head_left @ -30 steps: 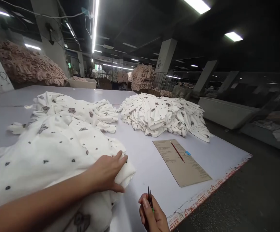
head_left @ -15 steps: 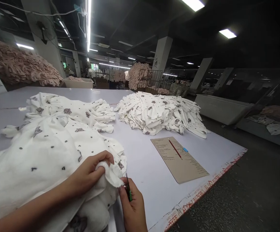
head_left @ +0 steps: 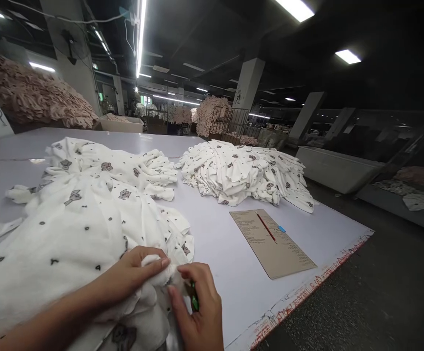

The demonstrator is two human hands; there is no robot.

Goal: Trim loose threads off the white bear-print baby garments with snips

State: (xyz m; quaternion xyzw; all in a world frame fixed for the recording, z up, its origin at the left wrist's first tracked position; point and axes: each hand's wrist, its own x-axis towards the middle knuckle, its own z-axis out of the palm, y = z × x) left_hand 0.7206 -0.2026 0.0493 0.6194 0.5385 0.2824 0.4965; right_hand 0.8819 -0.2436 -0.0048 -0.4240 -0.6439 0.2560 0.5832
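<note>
1. Since the frame half a second earlier, the right hand (head_left: 200, 307) has turned: the blades of the green-handled snips (head_left: 194, 298), which stood up plainly then, are now mostly hidden. The left hand (head_left: 138, 270) has shifted slightly lower with its pinch of cloth.
2. State of hands: left clenched on a gathered edge of the white printed cloth (head_left: 69, 243), thumb uppermost. Right grasps the snips within its curled fingers; its thumb and forefinger stand apart beside that edge. Contact of the forefinger with the cloth: cannot tell.
3. Position of cloth: heaped on the left part of the surface (head_left: 219, 258), running to the near side under the left forearm; pinched edge lies between the hands.
4. Nearby: a pile of similar cloth (head_left: 241, 170) farther back to the right; cardboard sheet (head_left: 285, 261) with a pencil (head_left: 266, 227) lying on it, apart from the hands.
5. Step in hand (judgement): presenting and checking the edge at close range, snips kept ready. No cut seen.
6. Next move (judgement): calls for a steady left pinch, the edge spread into view, and the blade tips kept off the fabric and fingers.
</note>
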